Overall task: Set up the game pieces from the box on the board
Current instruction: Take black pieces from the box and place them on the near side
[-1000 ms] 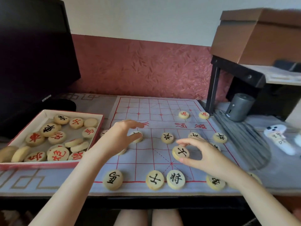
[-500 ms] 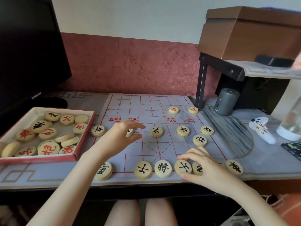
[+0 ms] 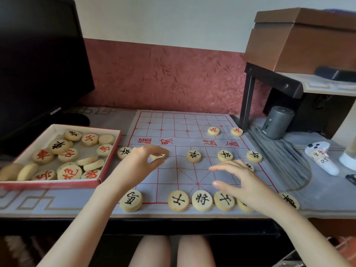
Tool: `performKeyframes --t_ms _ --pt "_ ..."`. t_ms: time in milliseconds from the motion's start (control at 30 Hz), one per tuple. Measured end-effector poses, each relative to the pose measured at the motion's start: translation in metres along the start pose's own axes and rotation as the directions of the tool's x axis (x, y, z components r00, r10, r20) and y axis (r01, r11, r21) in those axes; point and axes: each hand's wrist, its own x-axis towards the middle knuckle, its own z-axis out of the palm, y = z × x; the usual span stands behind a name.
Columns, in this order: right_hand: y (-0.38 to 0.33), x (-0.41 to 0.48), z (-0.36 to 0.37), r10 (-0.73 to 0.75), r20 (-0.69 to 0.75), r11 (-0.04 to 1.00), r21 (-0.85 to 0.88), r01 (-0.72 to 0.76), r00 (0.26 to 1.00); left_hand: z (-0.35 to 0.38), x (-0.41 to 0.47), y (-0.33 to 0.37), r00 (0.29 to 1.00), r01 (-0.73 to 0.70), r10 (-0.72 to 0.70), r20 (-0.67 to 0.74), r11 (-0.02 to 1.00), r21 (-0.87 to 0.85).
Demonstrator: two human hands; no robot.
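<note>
Far left of the left hand, a dark monitor (image 3: 38, 64) stands at the back of the counter (image 3: 28, 205). In front of it, left of that hand, the open box (image 3: 50, 185) lies on the counter. It holds loose round pieces, most marked in red and some face down.

The board (image 3: 173, 176) lies just right of the box. An edge piece (image 3: 124, 152), marked in black, sits at the board's left border just beside the left hand.

The left hand (image 3: 138, 162) is over the board's left half. Its forefinger and thumb are curled and pinch a pale piece (image 3: 158, 156), which is tilted and blurred.

The near row (image 3: 178, 201) of black-marked pieces runs along the board's front edge, from below the left wrist to past the right hand. One of these pieces is largely hidden under the right hand. A centre piece (image 3: 193, 156) lies between the two hands.

The right hand (image 3: 244, 182) hovers over the near row with its fingers spread and relaxed, holding nothing. Whether it touches the pieces cannot be determined.

Beyond its fingertips lie two further black pieces (image 3: 225, 155), and farther off two red pieces (image 3: 213, 130). Right of this hand stand a grey cylinder (image 3: 277, 122) and a white device (image 3: 321, 158). Above them is a cardboard carton (image 3: 308, 41) on a shelf.
</note>
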Motion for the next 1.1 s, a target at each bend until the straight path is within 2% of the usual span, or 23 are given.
performKeyframes --t_ms 167,367,500,733,967,1100 --pt "-0.028 0.036 0.018 -0.071 0.019 0.996 0.058 0.069 0.997 -0.015 -0.008 -0.012 0.997 0.06 -0.06 -0.049 0.998 0.006" --pt "-0.073 0.089 0.048 -0.17 0.049 0.98 0.112 0.163 0.984 -0.037 -0.014 -0.03 0.977 0.136 -0.124 -0.173 0.989 0.059" --pt "-0.099 0.123 0.073 -0.212 0.088 0.97 0.143 0.199 0.973 -0.06 -0.02 -0.062 0.924 0.258 -0.204 -0.324 0.957 0.135" --pt "-0.126 0.186 0.123 -0.188 0.138 0.969 0.186 0.162 0.972 -0.099 -0.039 -0.121 0.848 0.418 -0.287 -0.445 0.879 0.231" --pt "-0.163 0.231 0.172 -0.15 0.254 0.982 0.153 0.114 0.955 -0.111 -0.033 -0.149 0.833 0.495 -0.358 -0.422 0.823 0.279" --pt "-0.184 0.255 0.202 -0.103 0.24 0.989 0.128 0.074 0.965 -0.112 -0.028 -0.159 0.812 0.551 -0.422 -0.404 0.782 0.291"
